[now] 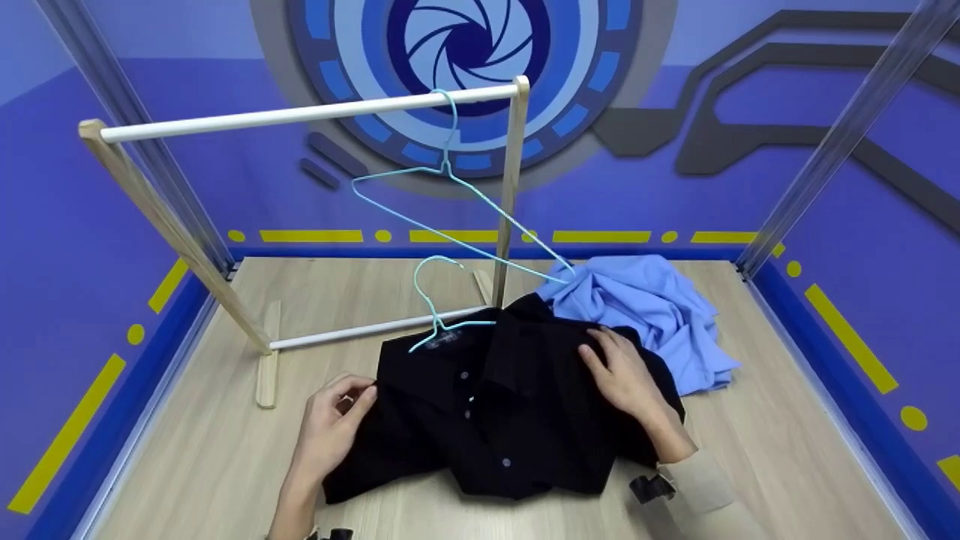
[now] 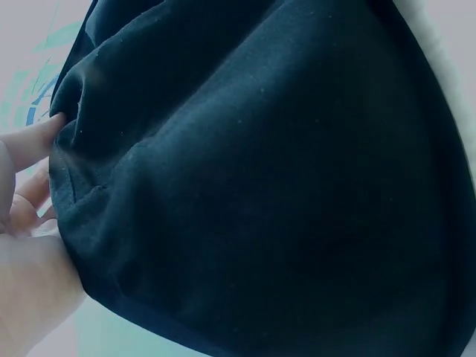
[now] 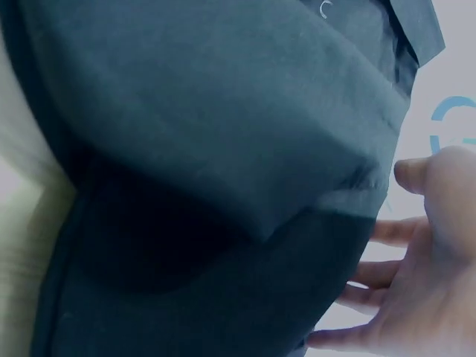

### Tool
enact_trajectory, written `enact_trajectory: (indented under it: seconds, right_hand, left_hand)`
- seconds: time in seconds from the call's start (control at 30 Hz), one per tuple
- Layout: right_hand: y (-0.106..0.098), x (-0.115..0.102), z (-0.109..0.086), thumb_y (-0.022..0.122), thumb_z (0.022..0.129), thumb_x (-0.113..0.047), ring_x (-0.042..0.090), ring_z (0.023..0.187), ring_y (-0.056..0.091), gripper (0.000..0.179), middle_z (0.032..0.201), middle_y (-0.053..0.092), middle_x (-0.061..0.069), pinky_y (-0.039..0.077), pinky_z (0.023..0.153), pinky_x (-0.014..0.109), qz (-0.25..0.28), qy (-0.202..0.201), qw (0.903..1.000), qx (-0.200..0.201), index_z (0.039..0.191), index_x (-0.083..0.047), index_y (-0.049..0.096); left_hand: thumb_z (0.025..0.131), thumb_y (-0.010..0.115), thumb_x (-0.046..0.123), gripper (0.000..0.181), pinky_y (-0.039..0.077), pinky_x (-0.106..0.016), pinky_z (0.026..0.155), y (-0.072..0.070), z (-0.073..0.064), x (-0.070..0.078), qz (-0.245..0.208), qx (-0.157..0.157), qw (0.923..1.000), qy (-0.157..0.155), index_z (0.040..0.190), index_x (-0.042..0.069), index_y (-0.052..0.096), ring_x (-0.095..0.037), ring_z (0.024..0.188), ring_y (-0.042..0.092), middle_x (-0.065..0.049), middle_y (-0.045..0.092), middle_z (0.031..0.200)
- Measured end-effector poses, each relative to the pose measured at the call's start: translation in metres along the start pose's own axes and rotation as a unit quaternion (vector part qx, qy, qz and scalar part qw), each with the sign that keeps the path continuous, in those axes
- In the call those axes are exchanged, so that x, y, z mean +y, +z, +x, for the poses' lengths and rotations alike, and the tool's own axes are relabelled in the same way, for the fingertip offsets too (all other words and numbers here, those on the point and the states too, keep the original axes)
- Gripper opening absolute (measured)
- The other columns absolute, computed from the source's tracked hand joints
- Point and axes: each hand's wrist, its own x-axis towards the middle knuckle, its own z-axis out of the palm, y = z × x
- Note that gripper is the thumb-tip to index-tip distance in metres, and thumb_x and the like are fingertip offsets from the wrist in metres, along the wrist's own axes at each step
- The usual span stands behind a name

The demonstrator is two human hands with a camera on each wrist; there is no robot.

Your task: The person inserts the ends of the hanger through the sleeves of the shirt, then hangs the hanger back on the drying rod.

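Note:
A black button-up shirt [image 1: 555, 420] lies on the table with a light blue hanger [image 1: 422, 289] in its neck; the hook and part of one arm show, and cloth hides the rest. My left hand [image 1: 330, 420] pinches the shirt's edge at the left shoulder. In the left wrist view, the thumb [image 2: 33, 145] is on the near side of the cloth, with other fingers partly hidden behind it. On the shirt's right side rests my right hand [image 1: 619, 371], fingers fairly straight and spread. The right wrist view shows those fingers [image 3: 379, 275] along the cloth's edge.
A wooden rack with a white top bar [image 1: 300, 116] stands at the back left. From that bar hangs a second light blue hanger [image 1: 480, 196], its lower right corner over a crumpled blue garment [image 1: 645, 315] at the back right. Printed walls [image 1: 825, 247] enclose the table [image 1: 202, 450].

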Motion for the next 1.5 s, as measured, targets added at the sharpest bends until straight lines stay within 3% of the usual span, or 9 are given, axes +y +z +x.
enact_trajectory:
  seconds: [0.33,0.53,1.1,1.5]
  right_hand:
    - [-0.004,0.010,-0.002,0.051,0.109,-0.034,0.051,0.134,0.042,0.054,0.143,0.050,0.033,0.032,0.105,0.071,-0.050,0.056,0.9972,0.008,0.142,0.008,0.052]
    - [-0.005,0.013,-0.004,0.052,0.108,-0.032,0.052,0.131,0.045,0.052,0.142,0.051,0.032,0.037,0.103,0.067,-0.050,0.068,0.9964,-0.003,0.141,0.009,0.053]
    - [0.000,0.009,-0.010,0.067,0.101,-0.018,0.042,0.118,0.059,0.032,0.124,0.065,0.022,0.044,0.102,0.054,-0.014,0.001,0.9999,-0.005,0.122,0.005,0.068]
    - [0.003,0.003,-0.014,0.070,0.099,-0.017,0.042,0.119,0.060,0.040,0.125,0.065,0.024,0.046,0.101,0.054,-0.001,-0.052,0.9982,-0.029,0.126,0.012,0.063]
  left_hand:
    - [0.096,0.071,0.001,0.006,0.050,-0.020,0.069,-0.001,-0.001,0.001,0.024,0.016,0.9996,-0.007,0.100,0.003,0.076,-0.013,0.079,0.061,-0.006,0.069,0.092]
    - [0.096,0.071,0.000,0.007,0.050,-0.020,0.068,-0.002,-0.001,0.004,0.042,0.034,0.9986,-0.002,0.100,0.003,0.076,-0.012,0.079,0.060,-0.006,0.068,0.090]
    - [0.096,0.072,0.003,0.008,0.047,-0.019,0.069,-0.008,-0.005,0.010,0.068,0.073,0.9930,-0.063,0.102,0.000,0.076,-0.011,0.081,0.058,-0.005,0.067,0.092]
    - [0.097,0.070,0.004,0.009,0.047,-0.018,0.072,-0.011,-0.004,0.015,0.098,0.104,0.9859,-0.087,0.102,-0.002,0.076,-0.012,0.082,0.058,-0.008,0.068,0.091]
